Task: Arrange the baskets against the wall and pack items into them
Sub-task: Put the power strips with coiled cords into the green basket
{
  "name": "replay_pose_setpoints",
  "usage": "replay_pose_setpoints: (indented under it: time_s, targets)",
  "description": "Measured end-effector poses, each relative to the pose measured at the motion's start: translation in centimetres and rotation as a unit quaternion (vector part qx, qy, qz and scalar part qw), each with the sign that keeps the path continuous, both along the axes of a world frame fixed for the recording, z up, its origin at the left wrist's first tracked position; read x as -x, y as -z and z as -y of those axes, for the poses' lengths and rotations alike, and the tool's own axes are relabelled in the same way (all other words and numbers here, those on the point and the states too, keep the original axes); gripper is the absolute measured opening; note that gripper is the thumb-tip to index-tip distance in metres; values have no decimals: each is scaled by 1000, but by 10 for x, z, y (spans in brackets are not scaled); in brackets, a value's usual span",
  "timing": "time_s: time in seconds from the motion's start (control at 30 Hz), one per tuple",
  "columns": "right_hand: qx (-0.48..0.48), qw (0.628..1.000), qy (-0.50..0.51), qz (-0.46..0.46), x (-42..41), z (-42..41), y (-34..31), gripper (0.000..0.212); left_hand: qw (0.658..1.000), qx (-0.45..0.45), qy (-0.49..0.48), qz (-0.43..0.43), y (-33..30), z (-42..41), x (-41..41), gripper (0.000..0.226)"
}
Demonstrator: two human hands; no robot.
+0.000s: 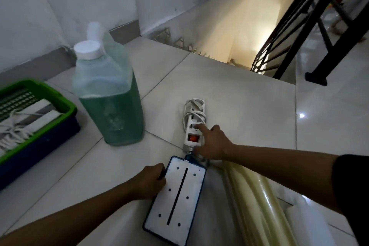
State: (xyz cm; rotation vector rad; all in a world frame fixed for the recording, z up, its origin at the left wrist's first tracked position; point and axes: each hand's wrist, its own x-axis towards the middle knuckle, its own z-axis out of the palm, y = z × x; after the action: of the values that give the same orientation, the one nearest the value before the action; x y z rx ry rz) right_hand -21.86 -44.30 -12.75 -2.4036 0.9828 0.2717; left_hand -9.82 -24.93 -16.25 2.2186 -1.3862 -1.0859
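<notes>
Floor edge: the tiled floor (229, 90) ends at a stairwell (245, 32) straight ahead, with a black railing (295, 32) on the right side of the drop.
Open room: bare tiles lie to the right of the power strip and between the jug and the stair edge.
Wall: a white wall (40, 6) with a grey skirting runs along the left, just behind the baskets and the jug.
Baskets: two, nested, a green basket (50, 94) sitting inside a blue basket (40, 146), at the left edge near the wall.
Basket contents: white cable or cord and a white block-shaped thing lie in the green basket; I cannot tell more.
Jug: one clear plastic jug (111, 94) with a white cap, upright on the floor beside the baskets, about half full of green liquid.
Power strip: one white power strip (194, 124) with a red switch, its cord coiled on top, lying on the floor.
Flat tray: one blue-rimmed flat piece (175, 199) with a white face, a black slot and dots, lying near the camera.
Pale tubes: several cream tubes (257, 201) lie at lower right, count unclear.
Left hand (149, 181): fingers curled over the left edge of the flat piece, gripping it.
Right hand (213, 144): fingers stretched out, resting on the power strip near its switch, not wrapped round it.
Hands: apart, each on its own thing.
</notes>
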Motion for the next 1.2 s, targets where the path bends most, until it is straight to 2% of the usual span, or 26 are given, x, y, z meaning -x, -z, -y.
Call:
replay_pose_setpoints:
  time_s: [0.1, 0.17, 0.23, 0.3, 0.37, 0.47, 0.53, 0.63, 0.73, 0.8, 0.9, 1.07, 1.2]
  targets:
    - [-67, 995, -42, -57, -37, -8, 16, 78, 1000, -7, -22, -17, 0, -14, -7, 11]
    - [-36, 993, -35, -107, -56, -9, 25, 74, 999, -7, -37, -25, 1, -20, -11, 15]
    - [6, 995, 3, -101, -67, -4, 29, 61, 998, -8, -50, -32, 2, -24, -15, 16]
    - [7, 999, 46, -29, -71, 0, 28, 39, 997, -5, -63, -33, 2, -31, -22, 15]
    - [-43, 991, 108, 67, -71, -3, 23, 24, 996, 3, -78, -34, 2, -39, -28, 15]
    - [-122, 952, 203, 196, -74, -19, 7, 20, 993, 16, -107, -48, 3, -49, -35, 13]
    - [-100, 938, 209, 257, -75, -33, -5, 21, 990, 28, -130, -54, 4, -53, -38, 16]
    - [-48, 918, 160, 359, -70, -61, -25, 24, 986, 51, -155, -42, 1, -57, -42, 19]
    - [-42, 891, 90, 443, -57, -94, -33, 25, 985, 57, -162, -25, -5, -63, -47, 14]
    - [-50, 882, 23, 467, -48, -116, -29, 31, 985, 45, -167, -16, -9, -70, -49, 10]
    - [-41, 868, -105, 484, -39, -136, -26, 31, 984, 22, -174, 6, -13, -84, -56, 8]
    - [56, 826, -326, 457, -60, -150, -37, 23, 976, -23, -216, 28, -24, -113, -71, 18]
    - [95, 803, -409, 422, -97, -173, -40, 21, 953, -28, -301, -13, -29, -142, -84, 9]
